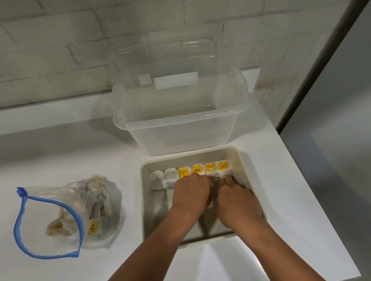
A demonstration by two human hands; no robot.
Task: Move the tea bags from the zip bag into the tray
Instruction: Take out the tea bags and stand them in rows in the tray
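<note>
A beige tray (239,157) sits at the right of the white counter. Along its far wall stands a row of several tea bags (191,172), white with yellow tags. Both my hands are inside the tray, knuckles up, side by side. My left hand (191,194) rests over the lower part of the middle bags. My right hand (234,196) lies at the right end of the row, fingers curled down onto the bags. What the fingertips hold is hidden. The clear zip bag (70,213) with a blue zipper lies open at the left, with several tea bags inside.
A clear plastic storage bin (182,120) stands just behind the tray, its lid (166,61) leaning on the white brick wall. The counter's right edge (299,173) drops off close beside the tray. Bare counter lies between the bag and the tray.
</note>
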